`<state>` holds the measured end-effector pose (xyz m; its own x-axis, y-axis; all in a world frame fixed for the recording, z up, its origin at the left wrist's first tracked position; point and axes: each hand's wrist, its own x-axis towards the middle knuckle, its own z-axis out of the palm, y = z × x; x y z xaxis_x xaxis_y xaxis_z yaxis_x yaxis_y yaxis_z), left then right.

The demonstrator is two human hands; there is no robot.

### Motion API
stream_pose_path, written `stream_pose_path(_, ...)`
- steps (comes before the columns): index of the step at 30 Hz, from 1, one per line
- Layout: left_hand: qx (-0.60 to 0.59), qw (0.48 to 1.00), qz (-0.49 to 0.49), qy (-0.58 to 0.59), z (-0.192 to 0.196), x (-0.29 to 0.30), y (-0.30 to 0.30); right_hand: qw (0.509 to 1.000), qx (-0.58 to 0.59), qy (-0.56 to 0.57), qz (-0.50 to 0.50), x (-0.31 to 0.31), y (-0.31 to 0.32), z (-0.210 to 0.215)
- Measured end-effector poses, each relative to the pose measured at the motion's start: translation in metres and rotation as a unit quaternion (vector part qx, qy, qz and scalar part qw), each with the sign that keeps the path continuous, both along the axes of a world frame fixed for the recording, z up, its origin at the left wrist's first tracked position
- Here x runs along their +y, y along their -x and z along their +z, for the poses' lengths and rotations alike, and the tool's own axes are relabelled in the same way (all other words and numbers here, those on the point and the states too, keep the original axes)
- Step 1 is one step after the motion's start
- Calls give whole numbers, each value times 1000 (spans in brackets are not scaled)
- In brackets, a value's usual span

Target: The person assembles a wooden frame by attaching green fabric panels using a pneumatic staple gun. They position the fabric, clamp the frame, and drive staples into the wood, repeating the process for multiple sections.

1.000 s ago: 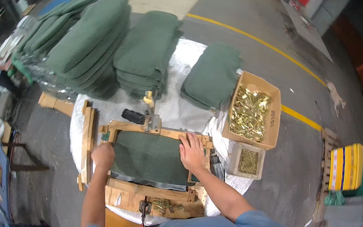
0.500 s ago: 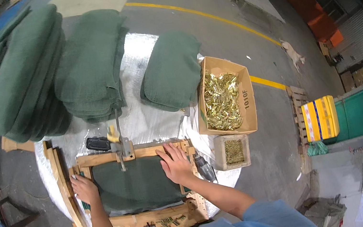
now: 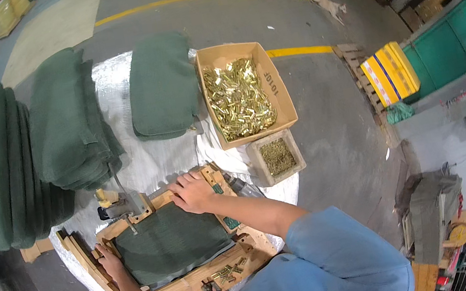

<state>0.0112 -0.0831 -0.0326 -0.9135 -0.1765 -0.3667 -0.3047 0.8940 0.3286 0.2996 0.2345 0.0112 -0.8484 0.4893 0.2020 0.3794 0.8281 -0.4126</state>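
A wooden frame (image 3: pixel 162 200) holds a dark green cloth-covered panel (image 3: pixel 169 241). My left hand (image 3: pixel 110 263) closes around the frame's left side. At the far rail, toward its right end, my right hand (image 3: pixel 193 193) has its fingers bent over the wood, thumb on the panel side. A metal toggle clamp (image 3: pixel 129 210) is fixed to the far rail, its arm reaching over the panel. Another clamp (image 3: pixel 212 289) sits on the near rail, beside several small brass-coloured metal pieces (image 3: pixel 229 271). Partly behind my right forearm lies a power drill (image 3: pixel 242 186).
Stacks of green padded panels (image 3: pixel 63 119) stand at the far left, with another green pile (image 3: pixel 160 86) beyond the frame. A cardboard box (image 3: pixel 282 90) of brass-coloured pieces and a smaller tub (image 3: pixel 256 163) of tiny fasteners are at the right. Wooden strips (image 3: pixel 89 267) lie left of the frame.
The view has swung right, so the frame and stacks appear shifted left and turned. Both hands stay at the frame; my right hand's fingers look more bent over the far rail.
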Motion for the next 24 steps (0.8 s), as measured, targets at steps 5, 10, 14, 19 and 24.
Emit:
stream_pose_path(5,-35,992,82,87,71,61,-41,999,16,18,-23,-6,-4,-9)
stream_pose_path(10,12,987,87,133,56,70,-49,998,-56,19,-31,-8,-3,-7)
stream_pose_path(14,30,986,84,142,60,71,-46,998,-52,31,-21,-3,0,-6)
stream_pose_path(19,22,986,87,138,66,74,-42,998,-46,31,-16,3,5,-6)
stream_pose_path(24,22,986,110,123,63,69,-38,995,-89,39,-20,-3,7,-15)
